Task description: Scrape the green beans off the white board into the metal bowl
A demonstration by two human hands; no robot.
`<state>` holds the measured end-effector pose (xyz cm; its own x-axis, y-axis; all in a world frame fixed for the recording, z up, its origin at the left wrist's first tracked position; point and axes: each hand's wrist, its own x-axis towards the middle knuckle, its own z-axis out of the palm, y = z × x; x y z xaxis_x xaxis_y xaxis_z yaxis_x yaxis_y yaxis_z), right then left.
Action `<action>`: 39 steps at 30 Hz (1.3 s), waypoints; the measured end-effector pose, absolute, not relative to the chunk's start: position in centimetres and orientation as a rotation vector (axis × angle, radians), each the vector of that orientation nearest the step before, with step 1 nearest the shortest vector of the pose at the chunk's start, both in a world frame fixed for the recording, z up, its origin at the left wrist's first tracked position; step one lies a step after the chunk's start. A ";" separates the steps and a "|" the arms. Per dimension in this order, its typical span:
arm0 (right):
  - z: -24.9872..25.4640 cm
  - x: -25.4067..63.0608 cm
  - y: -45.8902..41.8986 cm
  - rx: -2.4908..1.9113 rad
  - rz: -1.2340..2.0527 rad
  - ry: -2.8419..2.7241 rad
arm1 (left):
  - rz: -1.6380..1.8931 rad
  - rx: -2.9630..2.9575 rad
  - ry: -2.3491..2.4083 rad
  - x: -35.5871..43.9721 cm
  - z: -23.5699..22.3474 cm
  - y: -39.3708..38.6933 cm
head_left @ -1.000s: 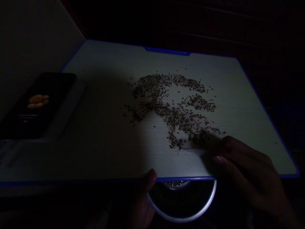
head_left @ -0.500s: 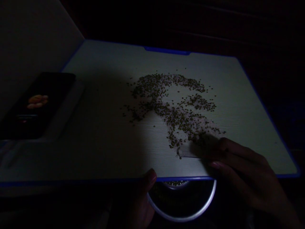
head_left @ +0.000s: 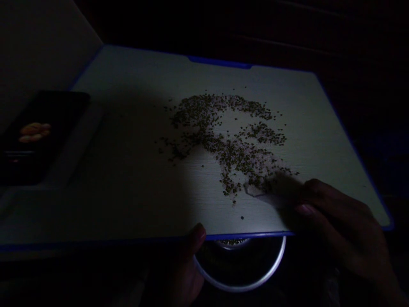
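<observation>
Small brownish seeds (head_left: pixel 230 136) lie scattered over a pale, blue-edged table (head_left: pixel 128 179) in dim light. My right hand (head_left: pixel 338 226) rests on the table at the lower right, fingers pinched on a thin pale card (head_left: pixel 260 194) whose edge touches the near end of the seed patch. My left hand (head_left: pixel 188 264) is below the table's front edge, thumb up against the edge, gripping a round metal bowl (head_left: pixel 243 266) held under the edge. Some seeds show inside the bowl.
A dark phone (head_left: pixel 35 136) with a lit screen lies on a raised strip at the table's left side. A pale wall stands at the far left. Beyond the table everything is dark.
The card's edge has shifted a little up and to the right at the near end of the seeds. A lone seed now lies near the front edge. The view has drifted slightly.
</observation>
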<state>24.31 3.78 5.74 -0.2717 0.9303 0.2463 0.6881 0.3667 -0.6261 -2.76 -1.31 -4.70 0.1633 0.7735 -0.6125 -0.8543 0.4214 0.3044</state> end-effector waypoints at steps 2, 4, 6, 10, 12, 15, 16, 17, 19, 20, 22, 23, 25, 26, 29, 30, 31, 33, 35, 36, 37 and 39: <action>5.6 24.3 3.6 -1.370 0.516 -2.098 | 1.186 -0.174 0.864 -2.7 -4.8 -1.3; 5.6 24.0 3.7 -1.319 0.464 -2.182 | 1.189 -0.194 0.921 -2.6 -4.8 -1.3; 5.9 23.6 4.1 -1.250 0.403 -2.256 | 1.181 -0.180 0.927 -2.5 -4.7 -1.3; 6.8 22.8 5.3 -1.111 0.378 -2.379 | 1.176 -0.159 0.884 -2.3 -4.3 -1.1; 7.1 22.6 5.5 -1.052 0.378 -2.412 | 1.174 -0.150 0.849 -2.2 -4.0 -0.9; 7.1 22.5 5.3 -0.998 0.397 -2.431 | 1.174 -0.139 0.809 -2.1 -3.5 -0.6; 7.1 22.5 5.1 -0.991 0.400 -2.433 | 1.169 -0.136 0.804 -2.1 -3.4 -0.5; 7.0 22.4 5.0 -0.991 0.400 -2.431 | 1.165 -0.134 0.802 -2.2 -3.4 -0.4; 6.8 22.3 4.7 -1.001 0.413 -2.421 | 1.137 -0.131 0.805 -2.3 -3.4 -0.3; 6.8 22.1 4.6 -1.003 0.431 -2.416 | 1.126 -0.132 0.813 -2.4 -3.5 -0.3; 6.9 21.9 4.4 -1.011 0.453 -2.404 | 1.116 -0.133 0.850 -2.5 -3.7 -0.4; 6.9 21.7 4.4 -1.013 0.451 -2.399 | 1.118 -0.134 0.875 -2.5 -3.7 -0.4; 7.1 21.5 4.3 -1.017 0.422 -2.393 | 1.125 -0.130 0.913 -2.5 -3.7 -0.5; 7.2 21.5 4.2 -1.016 0.415 -2.392 | 1.120 -0.124 0.915 -2.5 -3.7 -0.5; 7.4 21.7 3.8 -1.011 0.440 -2.385 | 1.106 -0.119 0.856 -2.3 -3.4 -0.4; 7.5 21.9 3.6 -1.027 0.449 -2.376 | 1.100 -0.115 0.833 -2.3 -3.3 -0.3; 7.6 22.2 3.4 -1.051 0.459 -2.360 | 1.104 -0.111 0.822 -2.3 -3.3 -0.3; 7.6 23.1 2.9 -1.108 0.479 -2.289 | 1.124 -0.105 0.832 -2.2 -3.2 -0.2; 7.4 24.3 2.4 -1.154 0.497 -2.178 | 1.144 -0.116 0.849 -2.1 -3.3 -0.3; 7.2 25.0 2.1 -1.190 0.502 -2.132 | 1.149 -0.125 0.857 -2.1 -3.4 -0.4; 6.8 25.7 1.8 -1.224 0.505 -2.126 | 1.151 -0.132 0.867 -2.1 -3.5 -0.5; 6.0 27.2 1.2 -1.162 0.482 -2.215 | 1.164 -0.145 0.896 -2.2 -3.7 -0.6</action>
